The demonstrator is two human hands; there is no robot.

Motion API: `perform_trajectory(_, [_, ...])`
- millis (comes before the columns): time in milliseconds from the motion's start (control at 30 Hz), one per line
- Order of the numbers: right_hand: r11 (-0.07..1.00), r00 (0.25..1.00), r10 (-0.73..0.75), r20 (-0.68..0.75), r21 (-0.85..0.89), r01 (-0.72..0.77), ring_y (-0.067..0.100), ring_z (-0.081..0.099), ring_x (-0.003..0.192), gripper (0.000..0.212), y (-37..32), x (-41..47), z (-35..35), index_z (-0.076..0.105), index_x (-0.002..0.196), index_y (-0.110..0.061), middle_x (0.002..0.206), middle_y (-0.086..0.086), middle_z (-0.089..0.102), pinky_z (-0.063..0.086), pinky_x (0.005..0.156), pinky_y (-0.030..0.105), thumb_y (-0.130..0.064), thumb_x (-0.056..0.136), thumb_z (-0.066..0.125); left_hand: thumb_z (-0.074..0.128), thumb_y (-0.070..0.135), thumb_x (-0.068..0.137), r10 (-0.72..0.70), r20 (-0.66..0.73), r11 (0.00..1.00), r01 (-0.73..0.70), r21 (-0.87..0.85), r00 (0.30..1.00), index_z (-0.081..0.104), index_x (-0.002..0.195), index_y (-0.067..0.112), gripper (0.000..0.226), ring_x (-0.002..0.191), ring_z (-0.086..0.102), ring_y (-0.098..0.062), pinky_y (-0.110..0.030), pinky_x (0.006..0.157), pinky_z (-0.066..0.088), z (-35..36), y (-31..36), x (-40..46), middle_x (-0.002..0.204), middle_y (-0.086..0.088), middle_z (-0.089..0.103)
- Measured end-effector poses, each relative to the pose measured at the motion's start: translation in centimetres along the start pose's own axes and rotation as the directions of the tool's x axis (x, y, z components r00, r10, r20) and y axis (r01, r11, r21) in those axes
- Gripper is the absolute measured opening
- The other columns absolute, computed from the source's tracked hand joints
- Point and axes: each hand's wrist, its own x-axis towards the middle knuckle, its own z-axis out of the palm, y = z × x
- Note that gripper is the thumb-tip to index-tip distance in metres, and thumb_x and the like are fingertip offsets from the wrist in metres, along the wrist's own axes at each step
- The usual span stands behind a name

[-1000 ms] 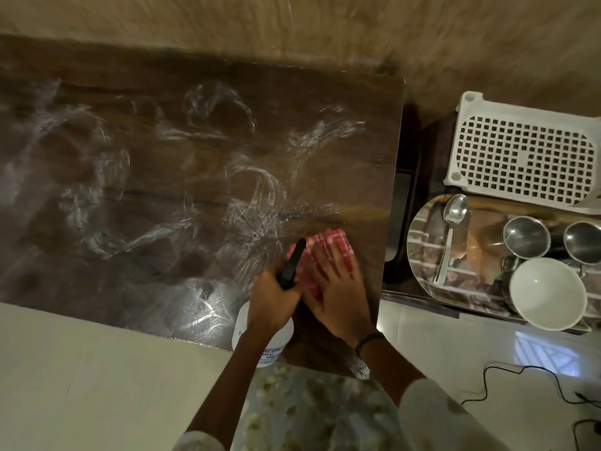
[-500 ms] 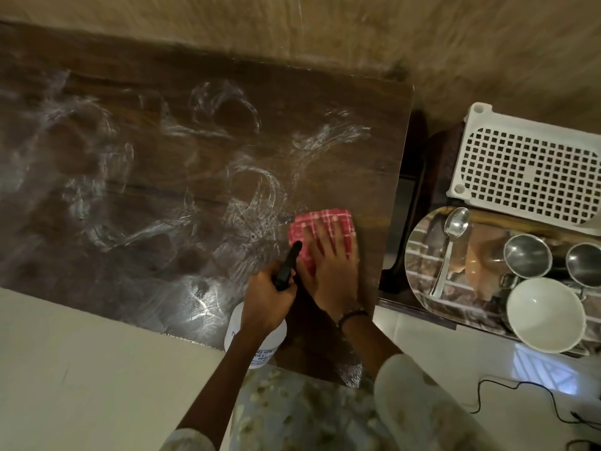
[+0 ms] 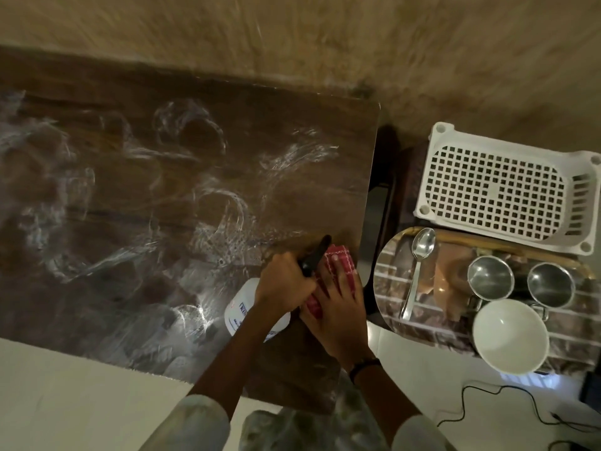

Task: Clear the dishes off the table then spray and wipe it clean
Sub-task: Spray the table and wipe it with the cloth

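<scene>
While the left hand (image 3: 286, 283) grips the spray bottle (image 3: 257, 312), wiping the table (image 3: 182, 196).
Right hand (image 3: 338, 307) presses flat on the red cloth (image 3: 336, 258) at the table's right edge.

The person wears a pale, off-white top with a faint mottled pattern; its sleeves (image 3: 198, 424) end below the elbows, leaving both forearms bare. A dark, thin wristband (image 3: 364, 366) circles the right wrist just behind the right hand (image 3: 338, 315), between that hand and the right sleeve. The left hand (image 3: 283, 281) carries no band or ring that can be made out. Between the sleeves, a floral-printed garment (image 3: 292, 428) in muted green and cream shows.
</scene>
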Motion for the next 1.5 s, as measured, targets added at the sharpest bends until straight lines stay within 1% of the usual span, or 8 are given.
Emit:
perform_trajectory(133, [0.999,0.999,0.024,-0.038,0.046,-0.022,0.023,0.02,0.146,0.054,0.1,-0.1,0.3,0.044,0.14,-0.028,0.151,0.001,0.038,0.008,0.12,0.044,-0.053,0.092,0.05,0.06,0.018,0.072,0.001,0.012,0.997,-0.002,0.078,1.0,0.061,0.081,0.01,0.012,0.065,0.057,-0.027,-0.033,0.061,0.045,0.7,2.0,0.9,0.07,-0.006,0.058])
perform_trajectory(333, [0.997,0.998,0.056,-0.039,0.053,-0.054,0.023,0.013,0.147,0.059,0.4,0.3,0.4,0.037,0.145,-0.029,0.156,-0.003,0.026,0.012,0.119,0.047,-0.056,0.093,0.045,0.06,0.013,0.074,0.0,-0.059,1.0,-0.002,-0.029,0.998,0.063,0.089,0.016,0.015,0.061,0.057,-0.025,-0.031,0.06,0.043,0.6,1.6,1.5,0.059,0.006,0.051])
perform_trajectory(467, [0.995,0.992,0.104,-0.065,0.007,-0.104,0.028,0.006,0.148,0.066,1.6,3.1,-0.3,0.026,0.15,-0.028,0.158,0.0,0.02,0.006,0.119,0.052,-0.055,0.092,0.044,0.062,0.014,0.079,-0.044,-0.08,0.989,0.032,-0.144,0.996,0.056,0.067,0.023,0.017,0.047,0.047,-0.017,-0.029,0.053,0.039,-0.7,-0.2,1.9,0.053,0.003,0.051])
perform_trajectory(700, [0.955,0.944,0.28,-0.178,-0.052,-0.293,0.036,0.015,0.145,0.068,1.5,13.3,-2.7,0.029,0.149,-0.026,0.156,0.007,0.027,0.009,0.113,0.058,-0.056,0.088,0.037,0.059,-0.003,0.081,-0.036,-0.169,0.932,-0.028,-0.361,0.985,0.065,0.081,0.012,0.016,0.045,0.048,-0.008,-0.016,0.044,0.037,-4.3,-2.5,2.4,0.063,-0.001,0.059])
perform_trajectory(1033, [0.974,0.988,-0.153,0.01,-0.167,0.153,0.028,0.015,0.146,0.066,-0.5,7.0,-0.5,0.03,0.148,-0.032,0.155,0.001,0.03,0.014,0.115,0.056,-0.057,0.088,0.044,0.061,0.007,0.078,0.009,-0.16,0.921,-0.071,-0.382,0.987,0.059,0.071,0.008,0.007,0.053,0.045,-0.023,-0.032,0.054,0.036,-4.7,-2.9,1.9,0.058,-0.014,0.054])
perform_trajectory(1133, [0.978,0.998,-0.023,-0.061,-0.207,0.01,0.031,0.022,0.143,0.067,1.5,8.3,-1.8,0.031,0.146,-0.031,0.152,0.003,0.036,0.016,0.114,0.059,-0.061,0.086,0.04,0.06,0.0,0.081,0.007,-0.14,0.906,-0.065,-0.418,0.99,0.063,0.079,0.009,0.01,0.058,0.05,-0.036,-0.033,0.057,0.04,-5.3,-3.1,1.8,0.069,-0.023,0.06])
perform_trajectory(1300, [0.951,0.952,0.272,-0.139,-0.11,-0.288,0.033,0.015,0.145,0.067,-1.0,14.2,-2.3,0.028,0.149,-0.031,0.156,0.003,0.027,0.015,0.111,0.06,-0.061,0.089,0.033,0.058,-0.002,0.083,-0.027,-0.133,0.861,-0.045,-0.506,0.991,0.065,0.084,0.009,0.014,0.049,0.047,-0.017,-0.029,0.051,0.038,-5.7,-3.6,1.5,0.066,-0.015,0.058])
perform_trajectory(1500, [0.988,0.999,-0.017,-0.045,-0.155,0.01,0.029,0.012,0.147,0.064,-2.2,12.7,-1.3,0.026,0.15,-0.028,0.158,0.002,0.022,0.019,0.112,0.061,-0.057,0.093,0.035,0.058,-0.003,0.084,-0.054,-0.127,0.841,-0.023,-0.541,0.99,0.063,0.083,0.007,0.011,0.046,0.037,-0.021,-0.03,0.047,0.032,-5.6,-3.9,1.8,0.058,-0.009,0.05])
